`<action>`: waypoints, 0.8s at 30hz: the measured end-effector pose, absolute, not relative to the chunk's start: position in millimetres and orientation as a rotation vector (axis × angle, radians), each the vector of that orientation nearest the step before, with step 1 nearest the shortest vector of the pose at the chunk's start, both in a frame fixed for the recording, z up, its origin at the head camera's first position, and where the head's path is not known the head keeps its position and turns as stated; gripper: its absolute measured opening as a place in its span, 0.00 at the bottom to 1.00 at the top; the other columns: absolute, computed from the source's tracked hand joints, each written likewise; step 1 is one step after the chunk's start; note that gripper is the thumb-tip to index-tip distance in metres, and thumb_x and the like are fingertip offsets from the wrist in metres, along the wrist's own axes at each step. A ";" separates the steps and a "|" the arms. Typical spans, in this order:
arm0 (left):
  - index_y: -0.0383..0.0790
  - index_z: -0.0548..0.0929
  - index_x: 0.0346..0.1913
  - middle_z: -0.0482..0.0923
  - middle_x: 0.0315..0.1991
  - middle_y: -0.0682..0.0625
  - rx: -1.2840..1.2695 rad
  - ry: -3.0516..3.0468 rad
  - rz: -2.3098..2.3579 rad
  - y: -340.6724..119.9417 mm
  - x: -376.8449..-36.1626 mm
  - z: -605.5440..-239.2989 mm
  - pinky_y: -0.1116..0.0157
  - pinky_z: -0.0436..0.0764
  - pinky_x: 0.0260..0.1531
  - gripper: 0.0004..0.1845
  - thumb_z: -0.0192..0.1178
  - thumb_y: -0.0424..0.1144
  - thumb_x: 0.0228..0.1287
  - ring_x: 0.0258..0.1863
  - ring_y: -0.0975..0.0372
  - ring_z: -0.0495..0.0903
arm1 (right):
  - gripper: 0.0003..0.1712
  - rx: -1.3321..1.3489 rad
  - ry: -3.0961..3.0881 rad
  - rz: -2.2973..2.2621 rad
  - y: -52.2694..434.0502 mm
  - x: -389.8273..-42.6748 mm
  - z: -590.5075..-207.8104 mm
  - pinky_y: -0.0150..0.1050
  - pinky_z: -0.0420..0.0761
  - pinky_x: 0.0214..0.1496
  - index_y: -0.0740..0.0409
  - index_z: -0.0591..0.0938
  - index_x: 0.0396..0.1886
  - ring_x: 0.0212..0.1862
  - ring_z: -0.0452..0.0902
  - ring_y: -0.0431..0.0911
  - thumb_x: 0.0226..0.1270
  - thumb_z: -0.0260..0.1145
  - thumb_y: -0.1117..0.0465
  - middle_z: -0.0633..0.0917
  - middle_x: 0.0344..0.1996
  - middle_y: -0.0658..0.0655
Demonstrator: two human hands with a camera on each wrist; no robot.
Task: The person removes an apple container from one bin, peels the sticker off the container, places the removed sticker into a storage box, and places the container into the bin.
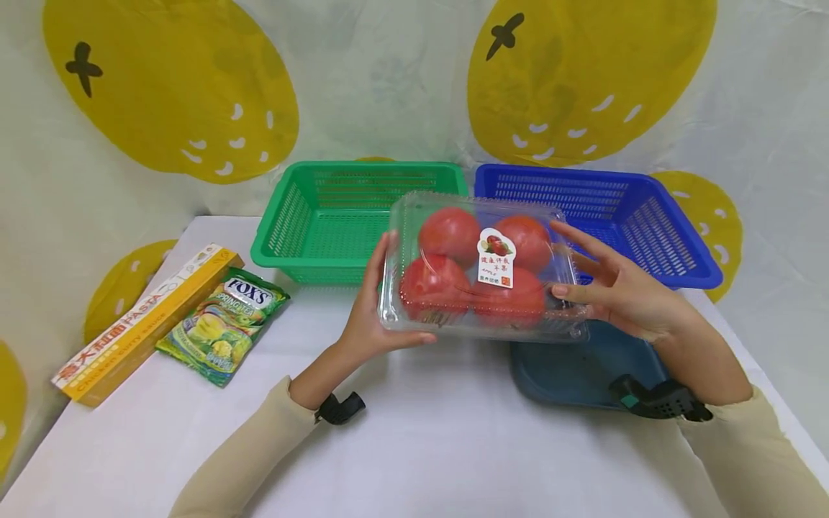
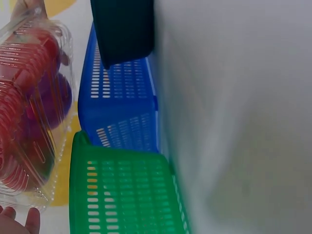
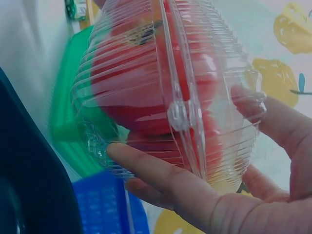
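Your left hand and right hand clasp opposite ends of the clear clamshell of tomatoes, raised before the green basket and blue basket; likely a carrying step, calling next for level, two-handed support.

Downward head view, close wrist views, green basket shared

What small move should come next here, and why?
Probably ease the clear fruit box forward and left over the green basket: the left hand and right hand grip its opposite ends, and the basket stands just beyond, its visible floor bare.
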State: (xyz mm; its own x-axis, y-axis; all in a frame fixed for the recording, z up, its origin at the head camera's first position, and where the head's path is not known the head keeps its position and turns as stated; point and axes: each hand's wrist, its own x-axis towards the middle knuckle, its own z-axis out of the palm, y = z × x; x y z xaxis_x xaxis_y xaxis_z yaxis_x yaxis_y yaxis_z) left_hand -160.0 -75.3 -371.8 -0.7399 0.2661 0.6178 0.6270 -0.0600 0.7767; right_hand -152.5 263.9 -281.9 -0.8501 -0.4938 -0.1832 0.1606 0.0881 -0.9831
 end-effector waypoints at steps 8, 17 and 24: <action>0.38 0.46 0.77 0.50 0.77 0.44 -0.979 -1.927 -1.859 -95.9 -145.0 -375.5 0.60 0.73 0.62 0.69 0.76 0.62 0.38 0.74 0.50 0.55 | 0.50 -0.387 1.843 -1.823 252.3 -135.0 -291.3 0.49 0.81 0.53 0.32 0.47 0.78 0.65 0.65 0.46 0.69 0.59 0.73 0.36 0.77 0.62; 0.32 0.45 0.77 0.49 0.76 0.38 -1.020 -1.910 -1.848 -121.8 -122.2 -374.7 0.62 0.76 0.58 0.68 0.76 0.60 0.41 0.72 0.52 0.57 | 0.50 -0.510 1.830 -1.785 236.2 -116.3 -298.1 0.48 0.82 0.52 0.37 0.49 0.79 0.46 0.85 0.55 0.67 0.59 0.75 0.36 0.75 0.68; 0.35 0.46 0.77 0.52 0.75 0.38 -0.993 -2.020 -1.814 -142.8 -106.3 -384.5 0.63 0.76 0.58 0.68 0.77 0.58 0.40 0.71 0.55 0.61 | 0.47 -0.493 1.815 -1.796 222.1 -107.6 -310.5 0.44 0.82 0.53 0.39 0.53 0.78 0.45 0.86 0.54 0.67 0.60 0.74 0.38 0.76 0.68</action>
